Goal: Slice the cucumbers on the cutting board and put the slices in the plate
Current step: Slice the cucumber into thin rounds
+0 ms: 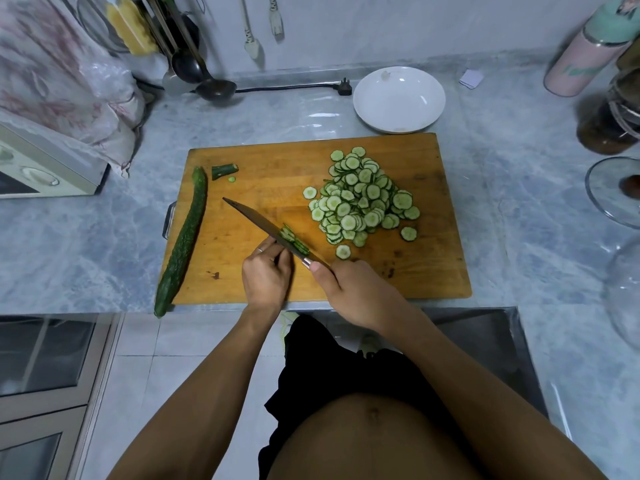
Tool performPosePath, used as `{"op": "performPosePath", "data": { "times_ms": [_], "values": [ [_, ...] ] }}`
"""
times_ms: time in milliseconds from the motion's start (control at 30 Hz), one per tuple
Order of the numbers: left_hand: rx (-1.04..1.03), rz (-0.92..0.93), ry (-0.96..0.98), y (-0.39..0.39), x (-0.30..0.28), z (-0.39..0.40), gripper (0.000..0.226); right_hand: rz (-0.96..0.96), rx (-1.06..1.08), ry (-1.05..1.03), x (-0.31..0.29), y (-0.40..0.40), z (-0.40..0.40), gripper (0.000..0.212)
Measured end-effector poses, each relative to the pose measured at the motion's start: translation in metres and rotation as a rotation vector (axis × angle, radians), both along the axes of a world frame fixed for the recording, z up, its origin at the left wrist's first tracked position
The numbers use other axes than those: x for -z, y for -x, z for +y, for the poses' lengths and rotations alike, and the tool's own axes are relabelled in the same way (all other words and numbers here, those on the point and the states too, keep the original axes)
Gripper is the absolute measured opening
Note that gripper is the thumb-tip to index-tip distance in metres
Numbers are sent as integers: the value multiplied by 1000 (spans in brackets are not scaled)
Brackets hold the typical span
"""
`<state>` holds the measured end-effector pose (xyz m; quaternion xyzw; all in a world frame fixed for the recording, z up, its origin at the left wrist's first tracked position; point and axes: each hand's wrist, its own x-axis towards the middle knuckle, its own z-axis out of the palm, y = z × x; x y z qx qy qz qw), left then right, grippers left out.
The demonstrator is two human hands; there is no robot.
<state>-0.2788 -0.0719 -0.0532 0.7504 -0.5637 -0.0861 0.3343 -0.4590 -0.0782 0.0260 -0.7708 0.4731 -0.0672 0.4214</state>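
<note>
A wooden cutting board lies on the marble counter. A big heap of cucumber slices covers its right half. My right hand grips the handle of a knife whose blade points up and left. A few fresh slices lean against the blade's right side. My left hand, fingers curled, presses on the last bit of cucumber left of the blade; that piece is hidden. A whole cucumber lies along the board's left edge. A cut end piece sits near the top left. The white plate stands behind the board.
A ladle and a black plug with cord lie at the back. A covered appliance stands at left. A pink bottle, a dark jar and a glass lid crowd the right side.
</note>
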Motion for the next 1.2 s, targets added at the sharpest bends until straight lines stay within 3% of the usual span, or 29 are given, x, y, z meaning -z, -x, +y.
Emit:
{"op": "performPosePath", "data": {
  "times_ms": [533, 833, 1000, 1200],
  "values": [
    [16, -48, 18, 1, 1, -1, 16, 7, 23, -64, 3, -8, -4, 61],
    [41, -25, 22, -1, 12, -1, 33, 58, 33, -105, 7, -26, -28, 64],
    [20, -45, 63, 2, 3, 0, 16, 56, 56, -108, 12, -36, -18, 63],
    [25, -5, 15, -3, 8, 2, 22, 35, 41, -80, 5, -24, -20, 61]
  ]
}}
